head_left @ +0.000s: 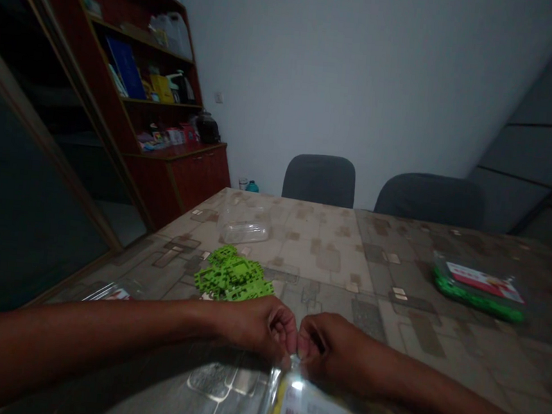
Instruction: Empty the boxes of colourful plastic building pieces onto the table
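A: Gripped how?
B: By left hand (263, 325) and right hand (343, 351), pinched together at 1 edge of clear package (316, 411) just below, presumably for steadiness.
A: Beyond the left hand?
B: Green pieces (234, 275), probably placed within reach.

Glossy clear plastic package (310, 403), matt plastic green pieces (237, 276), wooden-looking cabinet (201, 178), smooth matt wall (335, 77)
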{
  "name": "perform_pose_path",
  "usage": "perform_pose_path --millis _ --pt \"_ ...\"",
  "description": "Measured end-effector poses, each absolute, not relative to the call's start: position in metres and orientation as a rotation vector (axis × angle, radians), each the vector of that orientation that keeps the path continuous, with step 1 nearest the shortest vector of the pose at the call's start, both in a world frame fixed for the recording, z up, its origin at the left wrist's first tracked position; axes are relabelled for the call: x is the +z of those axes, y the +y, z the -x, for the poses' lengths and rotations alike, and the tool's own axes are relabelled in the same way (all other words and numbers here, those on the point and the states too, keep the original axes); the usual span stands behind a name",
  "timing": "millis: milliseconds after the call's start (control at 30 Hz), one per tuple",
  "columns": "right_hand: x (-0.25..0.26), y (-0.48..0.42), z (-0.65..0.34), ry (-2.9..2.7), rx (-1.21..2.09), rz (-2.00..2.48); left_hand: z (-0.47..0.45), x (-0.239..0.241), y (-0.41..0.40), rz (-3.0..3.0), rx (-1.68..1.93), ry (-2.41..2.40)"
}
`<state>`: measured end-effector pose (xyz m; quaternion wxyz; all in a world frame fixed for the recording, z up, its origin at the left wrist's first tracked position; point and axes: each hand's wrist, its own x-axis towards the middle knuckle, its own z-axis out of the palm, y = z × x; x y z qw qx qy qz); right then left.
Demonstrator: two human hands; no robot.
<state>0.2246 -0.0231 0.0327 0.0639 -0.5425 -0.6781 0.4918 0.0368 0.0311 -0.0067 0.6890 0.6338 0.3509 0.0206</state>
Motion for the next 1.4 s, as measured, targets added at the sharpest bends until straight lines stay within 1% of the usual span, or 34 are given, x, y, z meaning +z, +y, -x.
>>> perform_pose_path --millis 300,467,533,700,833,1000,1067,1167,1233,1333,1400 --pt "0.025 -0.024 -0.228 -2.115 1.436 1.427 -0.043 -0.004 0.027 -1.472 0.009 0.759" --pt "0.028 -0.024 -0.225 -1.950 1.636 1.466 -0.045 -0.010 0.023 -1.528 -0.017 0.818" --pt "0.029 -0.025 -0.225 -1.918 1.651 1.492 -0.045 -0.010 0.020 -1.516 -0.017 0.805" --pt "0.023 -0.028 -0.233 -2.013 1.503 1.475 -0.044 -0.002 0.017 -1.536 -0.009 0.904" --pt "0.016 -0.031 -0.235 -2.065 1.398 1.371 -0.043 0.005 0.016 -1.597 0.027 0.850" --pt "0.013 -0.031 -0.236 -2.096 1.266 1.391 -0.041 0.006 0.017 -1.648 0.039 0.856" --pt "0.016 -0.030 -0.241 -2.107 1.313 1.410 -0.041 0.005 0.017 -1.640 0.020 0.894" --pt "0.021 -0.030 -0.252 -2.103 1.476 1.417 -0.041 0.007 0.018 -1.662 -0.001 0.937" --pt "0.020 -0.032 -0.259 -2.080 1.476 1.450 -0.043 0.012 0.017 -1.758 -0.016 0.960" --pt "0.012 -0.036 -0.263 -2.036 1.329 1.559 -0.050 0.022 0.008 -2.102 -0.014 0.971" --pt "0.004 -0.038 -0.263 -2.002 1.271 1.577 -0.056 0.024 -0.003 -2.349 0.052 0.925"
